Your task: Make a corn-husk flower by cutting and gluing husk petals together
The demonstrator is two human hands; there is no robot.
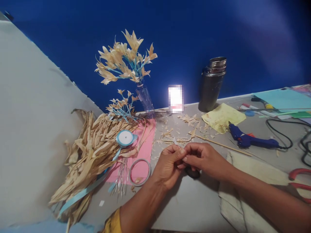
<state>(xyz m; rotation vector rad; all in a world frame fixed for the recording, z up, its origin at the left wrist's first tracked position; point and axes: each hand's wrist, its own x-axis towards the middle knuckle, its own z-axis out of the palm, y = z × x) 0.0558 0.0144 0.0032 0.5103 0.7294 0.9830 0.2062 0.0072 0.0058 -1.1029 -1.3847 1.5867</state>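
My left hand (170, 161) and my right hand (202, 158) meet above the middle of the table, fingertips pressed together. Both are closed in a pinch, and whatever lies between the fingers is too small and covered to make out. A pale tip shows just above the left fingers. Under the right fingers a dark round object (193, 172) is partly hidden. Beyond the hands lie husk scraps (190, 119) and a thin wooden stick (223, 144). To the left are a roll of tape (140, 172), a bundle of thin wires (121, 178) and a blue ribbon spool (125, 138).
Dried corn husks (94, 155) are heaped at left on pink paper (145, 149). Husk flowers (126, 58) stand in a clear bottle (145, 98). At right are a flask (212, 85), a corded blue glue gun (252, 139), a cloth (257, 171) and red-handled scissors (298, 174).
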